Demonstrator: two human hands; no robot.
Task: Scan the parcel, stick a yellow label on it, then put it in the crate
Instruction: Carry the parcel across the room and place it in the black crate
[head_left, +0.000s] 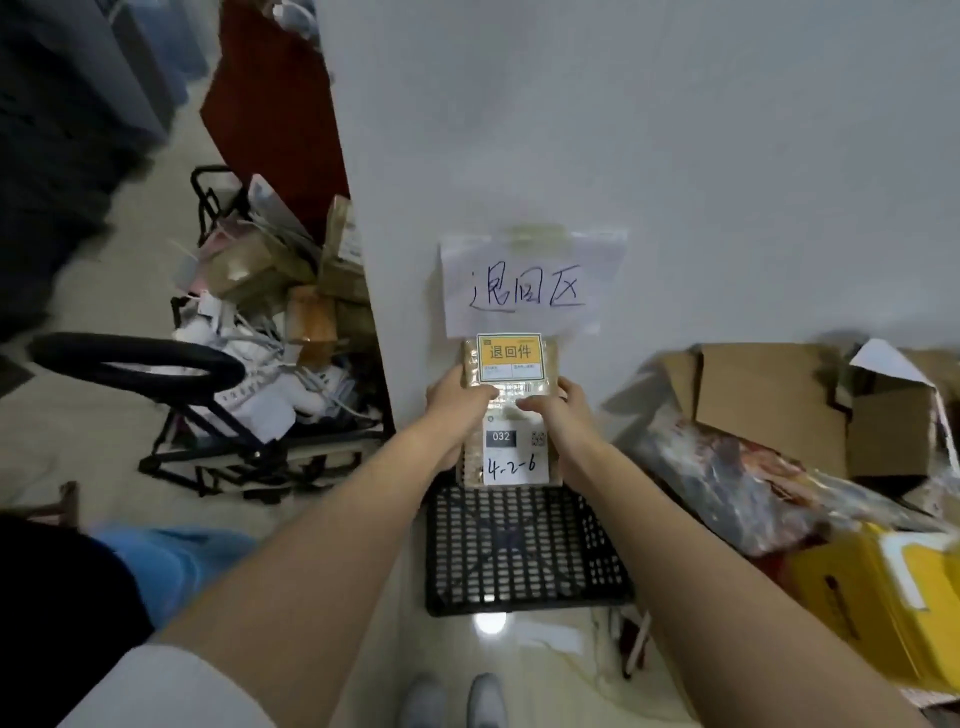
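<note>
I hold a small tan parcel (511, 400) in both hands, just above the far edge of a black lattice crate (519, 551) on the floor. A yellow label (509, 353) is stuck on the parcel's far end. A white shipping label marked 032 and 4-2-6 (514, 454) covers its near end. My left hand (457, 405) grips the left side with the thumb on top. My right hand (558, 415) grips the right side. The crate's mesh bottom shows nothing lying in it.
A white wall with a taped handwritten paper sign (524, 286) stands right behind the crate. To the right lie cardboard boxes (769, 405), a plastic-wrapped bundle (737, 483) and a yellow box (883, 603). A black trolley (234, 415) piled with parcels stands to the left.
</note>
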